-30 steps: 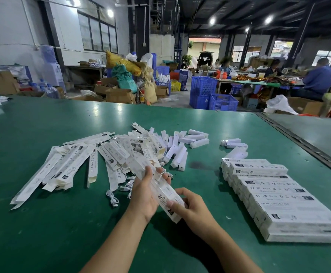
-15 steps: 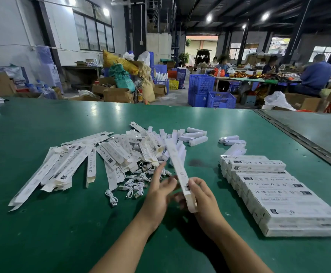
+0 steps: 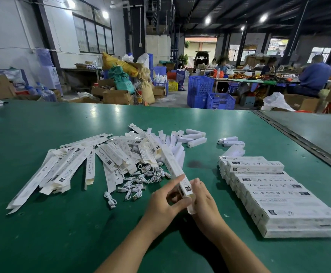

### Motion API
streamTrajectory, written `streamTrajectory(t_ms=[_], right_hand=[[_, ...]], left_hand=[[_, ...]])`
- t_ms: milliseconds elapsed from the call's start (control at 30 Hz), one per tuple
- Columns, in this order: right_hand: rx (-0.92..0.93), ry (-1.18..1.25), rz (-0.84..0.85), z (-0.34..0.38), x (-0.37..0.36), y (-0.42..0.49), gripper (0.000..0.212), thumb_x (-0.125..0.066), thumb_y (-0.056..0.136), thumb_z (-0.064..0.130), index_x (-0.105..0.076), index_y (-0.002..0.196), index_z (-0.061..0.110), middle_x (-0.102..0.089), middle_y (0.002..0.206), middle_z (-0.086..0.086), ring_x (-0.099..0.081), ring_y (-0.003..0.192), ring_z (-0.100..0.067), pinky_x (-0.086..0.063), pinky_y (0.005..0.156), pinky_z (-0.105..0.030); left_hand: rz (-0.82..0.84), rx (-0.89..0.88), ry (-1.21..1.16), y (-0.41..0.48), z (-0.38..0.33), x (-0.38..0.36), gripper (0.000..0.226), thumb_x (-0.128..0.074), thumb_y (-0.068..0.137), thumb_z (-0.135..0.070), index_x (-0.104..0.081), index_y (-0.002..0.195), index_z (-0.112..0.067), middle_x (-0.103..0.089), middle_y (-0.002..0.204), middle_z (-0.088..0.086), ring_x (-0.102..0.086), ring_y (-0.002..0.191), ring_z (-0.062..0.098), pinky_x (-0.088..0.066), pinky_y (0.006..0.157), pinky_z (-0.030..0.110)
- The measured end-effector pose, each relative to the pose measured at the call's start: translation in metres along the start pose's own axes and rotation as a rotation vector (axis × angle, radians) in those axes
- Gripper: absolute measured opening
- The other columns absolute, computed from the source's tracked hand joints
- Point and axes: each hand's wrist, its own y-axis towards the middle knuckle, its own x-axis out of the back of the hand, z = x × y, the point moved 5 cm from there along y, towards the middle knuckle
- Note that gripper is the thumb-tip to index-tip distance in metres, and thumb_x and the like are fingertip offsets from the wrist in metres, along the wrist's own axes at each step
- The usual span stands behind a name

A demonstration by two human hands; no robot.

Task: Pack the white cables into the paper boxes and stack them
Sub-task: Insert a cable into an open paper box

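Both hands grip one long paper box point(image 3: 173, 166) at its near end, above the green table point(image 3: 62, 243). Left hand point(image 3: 160, 206) pinches it, index finger straight along the side, thumb below. Right hand point(image 3: 205, 203) curls round the opposite side. Both forearms converge from below. Loose white cables point(image 3: 141, 181) lie just left; the stack of packed boxes point(image 3: 278, 196) stands to the right.

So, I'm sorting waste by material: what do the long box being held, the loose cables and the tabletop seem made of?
Held box: thin white paperboard, matte, printed; creased folded flap shows.
Loose cables: white plastic-sheathed, glossy, metal-looking plug tips.
Tabletop: green, smooth, semi-gloss covering, lamp reflections; rubber or vinyl, uncertain.
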Motion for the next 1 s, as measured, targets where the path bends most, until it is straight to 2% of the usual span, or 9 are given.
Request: streamTrajectory(t_ms=[67, 133, 267, 333, 467, 600, 700, 867, 1000], right_hand=[[0.066, -0.123, 0.002, 0.005, 0.001, -0.001, 0.036, -0.045, 0.099, 0.045, -0.062, 0.104, 0.014, -0.068, 0.089, -0.01, -0.062, 0.08, -0.02, -0.05, 0.072, -0.028], [0.103, -0.188, 0.014, 0.009, 0.003, -0.002, 0.019, -0.049, 0.09, 0.026, -0.065, 0.1, 0.024, -0.072, 0.09, -0.009, -0.063, 0.077, -0.017, -0.049, 0.069, -0.026], [0.211, -0.319, -0.039, 0.014, 0.007, -0.003, 0.028, -0.057, 0.089, -0.004, -0.065, 0.102, 0.02, -0.073, 0.087, -0.007, -0.065, 0.073, -0.013, -0.051, 0.068, -0.024], [0.256, -0.379, -0.072, 0.014, 0.008, -0.005, 0.023, -0.067, 0.088, -0.001, -0.062, 0.099, 0.018, -0.071, 0.084, -0.003, -0.067, 0.073, -0.015, -0.053, 0.07, -0.025], [0.305, -0.448, -0.103, 0.017, 0.006, -0.006, 0.016, -0.073, 0.086, 0.007, -0.059, 0.089, 0.015, -0.068, 0.08, 0.004, -0.069, 0.067, -0.014, -0.054, 0.065, -0.026], [0.403, -0.619, -0.05, 0.022, 0.002, -0.009, 0.019, -0.068, 0.088, 0.005, -0.064, 0.083, 0.022, -0.069, 0.08, 0.009, -0.066, 0.067, -0.007, -0.047, 0.065, -0.013], [0.448, -0.728, -0.003, 0.026, -0.001, -0.013, 0.03, -0.054, 0.081, 0.001, -0.065, 0.095, 0.026, -0.068, 0.091, 0.017, -0.064, 0.077, -0.006, -0.046, 0.071, -0.011], [0.457, -0.908, 0.132, 0.024, -0.007, -0.015, 0.05, -0.057, 0.076, -0.008, -0.062, 0.11, 0.027, -0.046, 0.141, 0.019, -0.056, 0.114, -0.003, -0.049, 0.083, -0.019], [0.538, -0.956, 0.116, 0.03, -0.008, -0.014, 0.034, -0.073, 0.08, 0.008, -0.066, 0.106, 0.028, -0.048, 0.142, 0.024, -0.054, 0.118, 0.008, -0.048, 0.087, -0.015]], left_hand=[[-0.029, -0.015, 0.038, 0.001, 0.001, 0.002, 0.054, -0.074, 0.075, -0.052, -0.053, 0.124, -0.065, -0.072, 0.115, -0.016, -0.067, 0.11, 0.005, -0.049, 0.098, 0.021], [-0.071, -0.028, 0.059, 0.001, 0.001, 0.005, 0.052, -0.07, 0.079, -0.055, -0.05, 0.126, -0.067, -0.072, 0.113, -0.021, -0.067, 0.107, 0.001, -0.049, 0.092, 0.014], [-0.113, -0.052, 0.075, 0.003, 0.002, 0.009, 0.047, -0.068, 0.092, -0.036, -0.053, 0.119, -0.07, -0.074, 0.102, -0.011, -0.068, 0.096, 0.004, -0.05, 0.085, 0.013], [-0.121, -0.055, 0.076, 0.002, 0.002, 0.011, 0.046, -0.068, 0.091, -0.035, -0.055, 0.116, -0.071, -0.073, 0.095, -0.004, -0.066, 0.088, 0.007, -0.051, 0.083, 0.015], [-0.119, -0.037, 0.075, 0.003, 0.005, 0.014, 0.037, -0.069, 0.088, -0.043, -0.058, 0.115, -0.066, -0.075, 0.103, -0.013, -0.068, 0.099, 0.0, -0.049, 0.086, 0.014], [-0.118, -0.043, 0.085, 0.003, 0.005, 0.016, 0.037, -0.068, 0.086, -0.05, -0.057, 0.116, -0.067, -0.072, 0.091, -0.026, -0.065, 0.089, -0.008, -0.047, 0.08, 0.009], [-0.159, -0.064, 0.077, 0.003, 0.002, 0.018, 0.031, -0.064, 0.088, -0.049, -0.059, 0.115, -0.065, -0.066, 0.075, -0.026, -0.059, 0.071, -0.007, -0.042, 0.068, 0.008], [-0.197, -0.056, 0.08, 0.003, 0.005, 0.023, 0.032, -0.062, 0.096, -0.032, -0.063, 0.111, -0.061, -0.074, 0.099, -0.017, -0.069, 0.096, 0.003, -0.051, 0.084, 0.015], [-0.193, -0.052, 0.06, 0.002, 0.005, 0.023, 0.024, -0.062, 0.094, -0.039, -0.065, 0.116, -0.049, -0.073, 0.107, -0.018, -0.068, 0.104, 0.004, -0.053, 0.092, 0.023]])
